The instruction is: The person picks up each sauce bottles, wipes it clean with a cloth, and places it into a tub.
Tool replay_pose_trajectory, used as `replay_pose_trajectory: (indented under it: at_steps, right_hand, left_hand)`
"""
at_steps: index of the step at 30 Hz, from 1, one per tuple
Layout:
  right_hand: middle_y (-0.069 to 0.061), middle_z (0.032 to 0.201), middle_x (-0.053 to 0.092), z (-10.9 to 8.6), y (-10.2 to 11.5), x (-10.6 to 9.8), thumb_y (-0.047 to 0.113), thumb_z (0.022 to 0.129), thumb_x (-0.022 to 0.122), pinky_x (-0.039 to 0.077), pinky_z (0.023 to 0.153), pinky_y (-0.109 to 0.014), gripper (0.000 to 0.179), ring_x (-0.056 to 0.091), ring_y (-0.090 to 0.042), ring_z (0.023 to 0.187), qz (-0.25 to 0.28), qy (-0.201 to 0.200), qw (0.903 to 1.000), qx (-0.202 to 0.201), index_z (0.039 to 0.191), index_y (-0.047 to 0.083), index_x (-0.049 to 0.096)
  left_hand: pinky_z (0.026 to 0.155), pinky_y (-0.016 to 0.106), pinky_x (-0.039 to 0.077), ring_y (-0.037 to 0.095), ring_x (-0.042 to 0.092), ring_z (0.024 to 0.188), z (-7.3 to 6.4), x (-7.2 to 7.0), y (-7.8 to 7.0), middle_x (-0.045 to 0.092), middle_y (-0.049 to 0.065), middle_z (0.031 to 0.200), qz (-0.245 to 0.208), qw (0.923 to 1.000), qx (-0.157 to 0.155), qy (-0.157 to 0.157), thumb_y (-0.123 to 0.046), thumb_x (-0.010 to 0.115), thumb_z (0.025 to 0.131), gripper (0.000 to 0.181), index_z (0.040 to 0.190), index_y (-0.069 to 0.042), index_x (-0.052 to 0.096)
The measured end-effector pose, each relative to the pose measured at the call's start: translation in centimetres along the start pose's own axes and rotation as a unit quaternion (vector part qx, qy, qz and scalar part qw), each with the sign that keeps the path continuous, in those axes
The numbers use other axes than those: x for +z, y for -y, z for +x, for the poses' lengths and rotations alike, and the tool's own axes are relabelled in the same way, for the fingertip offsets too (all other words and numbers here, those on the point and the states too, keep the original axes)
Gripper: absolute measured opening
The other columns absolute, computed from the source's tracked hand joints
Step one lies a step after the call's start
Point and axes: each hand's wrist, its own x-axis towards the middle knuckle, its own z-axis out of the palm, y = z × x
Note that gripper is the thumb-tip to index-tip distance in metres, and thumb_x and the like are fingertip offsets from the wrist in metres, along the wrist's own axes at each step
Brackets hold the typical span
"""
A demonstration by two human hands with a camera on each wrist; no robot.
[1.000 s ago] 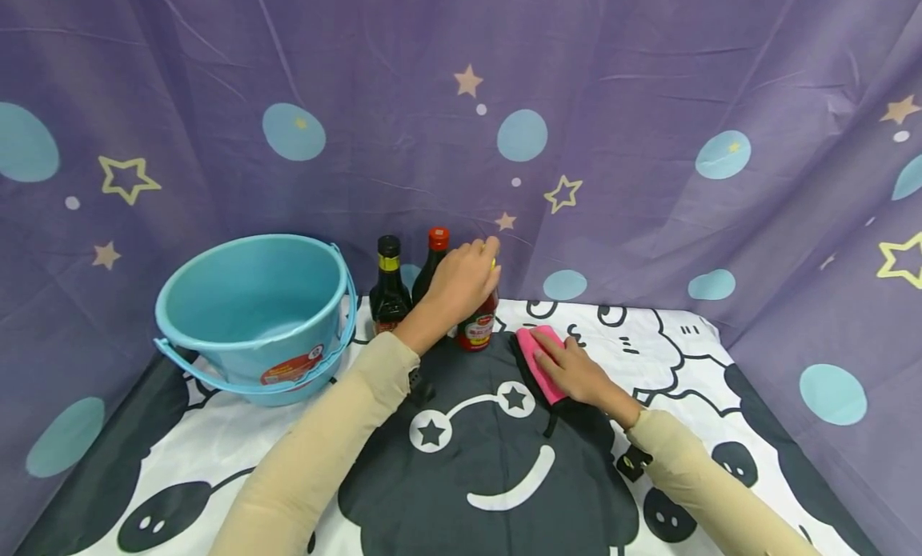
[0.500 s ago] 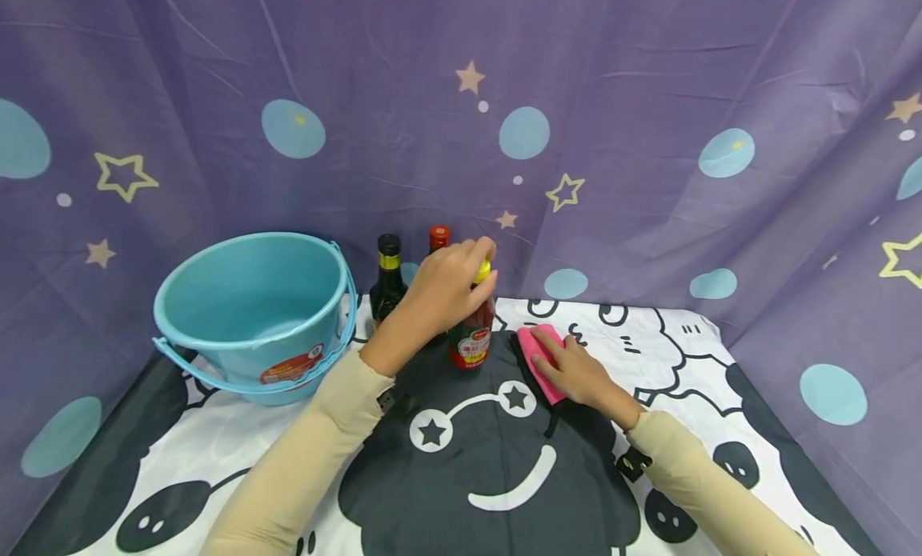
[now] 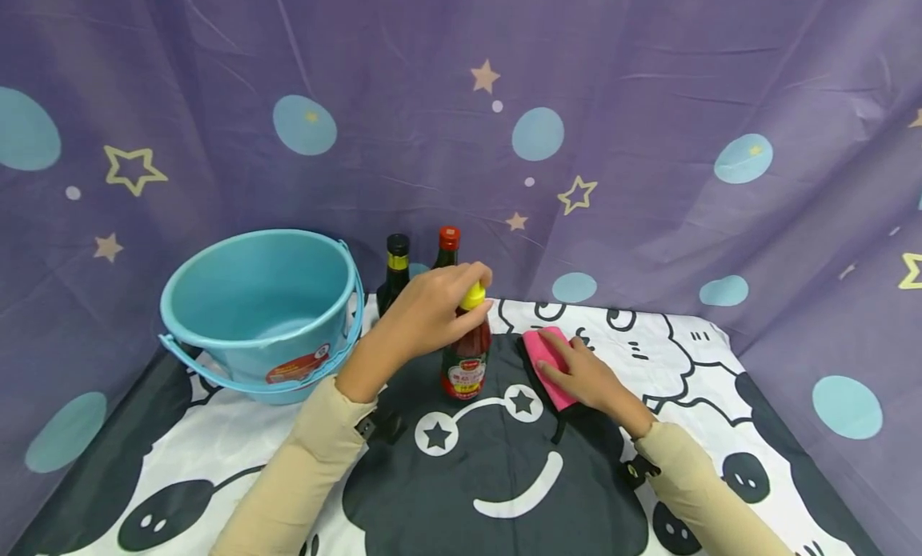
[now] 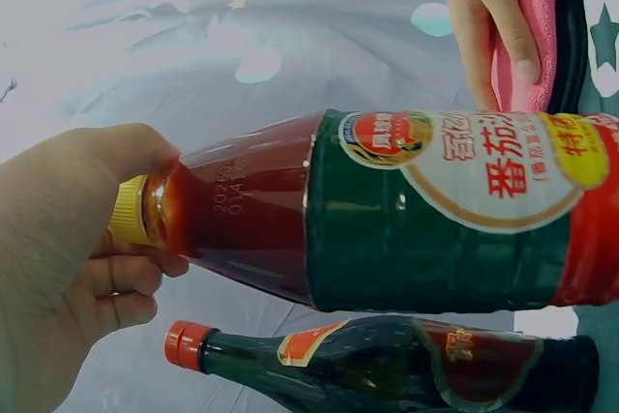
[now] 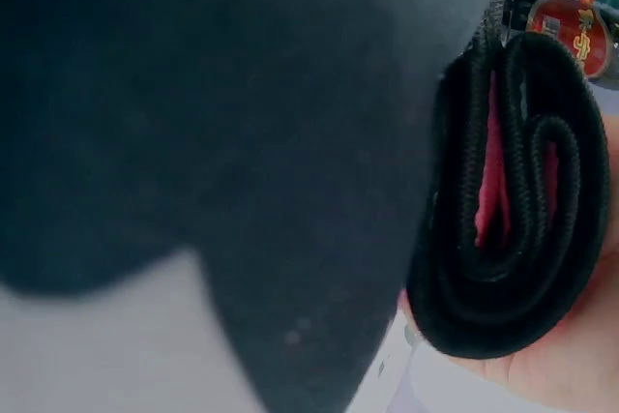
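Observation:
My left hand (image 3: 432, 312) grips a tomato ketchup bottle (image 3: 467, 368) by the neck, just under its yellow cap (image 4: 129, 212). The bottle is upright; whether its base touches the cloth below cannot be told. A green and white label wraps its body in the left wrist view. To the right, my right hand (image 3: 587, 376) holds a folded pink cloth (image 3: 536, 352) with thumb and fingers over it. The right wrist view shows the cloth's rolled black layers (image 5: 508, 326) end-on, with pink between them.
Behind my left hand stand a dark bottle with a red cap (image 3: 449, 240) and another with a black cap (image 3: 396, 276), both partly hidden. A light blue bucket (image 3: 252, 344) with its handle down is at the left. A purple curtain (image 3: 432, 124) hangs behind.
The left hand has brought the ketchup bottle nearer to me and slightly left, away from the other bottles. The right hand stays on the pink cloth, and the head view has shifted a little.

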Motion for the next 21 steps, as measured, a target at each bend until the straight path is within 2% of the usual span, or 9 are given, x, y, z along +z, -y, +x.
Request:
replay_pose_trajectory:
  at_steps: [7, 14, 18, 21]
  right_hand:
    - [-0.022, 0.110, 0.053, 0.0, -0.4, 0.2, 0.043, 0.095, 0.067, 0.046, 0.070, -0.039, 0.066, 0.056, -0.023, 0.077, 0.040, -0.012, 0.9991, -0.002, 0.153, 0.019, 0.044]
    - [-0.019, 0.103, 0.052, 0.1, 0.0, 0.2, 0.046, 0.091, 0.070, 0.044, 0.063, -0.034, 0.072, 0.054, -0.021, 0.069, 0.026, -0.005, 0.9996, 0.007, 0.152, 0.019, 0.046]
    - [-0.019, 0.103, 0.052, 0.2, 0.3, 0.1, 0.052, 0.088, 0.072, 0.044, 0.062, -0.035, 0.078, 0.055, -0.022, 0.071, 0.024, 0.008, 0.9995, 0.019, 0.153, 0.021, 0.044]
    - [-0.021, 0.108, 0.053, 0.3, 0.5, 0.1, 0.057, 0.085, 0.073, 0.044, 0.062, -0.035, 0.084, 0.055, -0.023, 0.075, 0.014, 0.022, 0.9993, 0.027, 0.154, 0.023, 0.041]
  left_hand:
    - [0.061, 0.027, 0.046, 0.014, 0.053, 0.071, -0.8, 0.4, 0.3, 0.058, 0.001, 0.081, -0.003, 0.9997, -0.017, 0.020, -0.019, 0.069, 0.095, 0.019, 0.109, -0.011, 0.058]
    - [0.061, 0.026, 0.046, 0.014, 0.053, 0.071, -1.1, 1.2, 0.9, 0.059, 0.001, 0.082, -0.003, 0.9998, -0.004, 0.018, -0.019, 0.070, 0.095, 0.019, 0.108, -0.010, 0.059]
    - [0.062, 0.027, 0.049, 0.015, 0.055, 0.073, -1.1, 1.4, 1.1, 0.061, 0.002, 0.085, -0.002, 0.9998, -0.009, 0.017, -0.020, 0.070, 0.094, 0.024, 0.113, -0.010, 0.060]
    - [0.068, 0.029, 0.053, 0.016, 0.058, 0.078, -1.0, 1.3, 1.1, 0.065, 0.003, 0.092, 0.010, 0.9996, -0.007, 0.024, -0.025, 0.072, 0.094, 0.028, 0.115, -0.010, 0.062]
